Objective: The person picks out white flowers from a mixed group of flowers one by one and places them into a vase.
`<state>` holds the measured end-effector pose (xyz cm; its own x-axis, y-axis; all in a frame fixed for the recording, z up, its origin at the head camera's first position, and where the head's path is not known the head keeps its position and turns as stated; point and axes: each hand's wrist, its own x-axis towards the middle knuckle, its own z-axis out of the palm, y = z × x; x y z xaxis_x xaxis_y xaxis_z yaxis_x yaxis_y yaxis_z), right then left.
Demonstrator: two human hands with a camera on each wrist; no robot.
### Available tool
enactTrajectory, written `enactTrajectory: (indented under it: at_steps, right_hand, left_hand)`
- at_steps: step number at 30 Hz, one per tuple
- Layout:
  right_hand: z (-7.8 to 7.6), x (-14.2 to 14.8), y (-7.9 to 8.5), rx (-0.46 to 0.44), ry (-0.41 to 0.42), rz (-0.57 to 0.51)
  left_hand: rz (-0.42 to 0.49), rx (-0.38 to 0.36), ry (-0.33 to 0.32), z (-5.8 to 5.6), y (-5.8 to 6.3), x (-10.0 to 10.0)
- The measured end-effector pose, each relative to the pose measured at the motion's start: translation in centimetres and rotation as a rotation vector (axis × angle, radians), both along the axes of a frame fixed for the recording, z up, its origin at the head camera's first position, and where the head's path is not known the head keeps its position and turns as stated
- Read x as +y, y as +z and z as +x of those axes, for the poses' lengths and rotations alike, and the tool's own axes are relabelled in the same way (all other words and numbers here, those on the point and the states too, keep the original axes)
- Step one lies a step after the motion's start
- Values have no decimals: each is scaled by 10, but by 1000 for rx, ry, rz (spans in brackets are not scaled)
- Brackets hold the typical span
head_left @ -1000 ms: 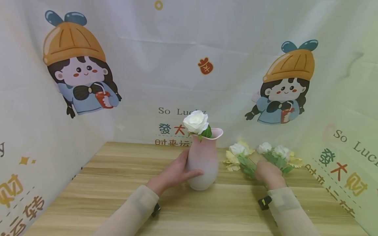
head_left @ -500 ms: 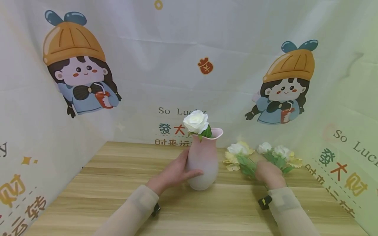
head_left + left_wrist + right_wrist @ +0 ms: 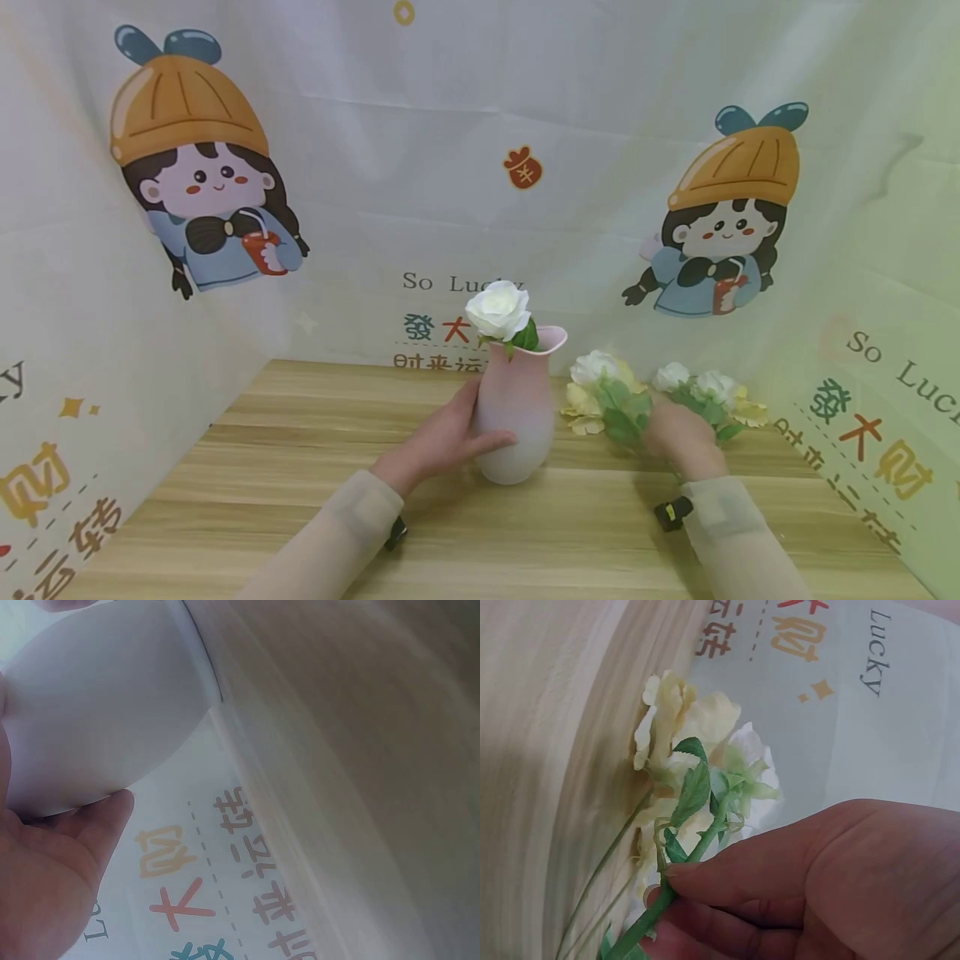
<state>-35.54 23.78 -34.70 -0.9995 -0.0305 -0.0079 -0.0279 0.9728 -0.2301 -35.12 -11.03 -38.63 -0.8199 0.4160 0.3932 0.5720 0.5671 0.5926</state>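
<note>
A vase, pink at its wavy rim and white below, stands upright on the table with one white rose in its mouth. My left hand holds the vase from the left side, thumb across its front and fingers behind it. To the right, my right hand pinches the green stem of a white rose between thumb and fingers. Green leaves branch from that stem. Pale yellow flowers lie just behind the held rose, their thin stems along the table.
More white roses and a yellow flower lie beyond my right hand at the table's back right. The wooden table ends at a printed cloth backdrop behind and on both sides.
My right hand has tilted slightly, and the white rose it pinches has shifted a little left and up with its leaves. The left hand and the vase have stayed still.
</note>
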Motion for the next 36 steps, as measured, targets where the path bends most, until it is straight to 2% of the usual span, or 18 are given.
enactTrajectory:
  at_steps: [12, 24, 36]
  right_hand:
    - [4, -8, 10, 35, 17, -14]
    - [10, -19, 21, 155, 77, -65]
    - [15, -24, 28, 280, 96, -91]
  left_hand:
    - [-6, 3, 5, 0, -1, 0]
    - [-3, 16, 3, -1, -2, 0]
    - [-9, 21, 4, -2, -3, 1]
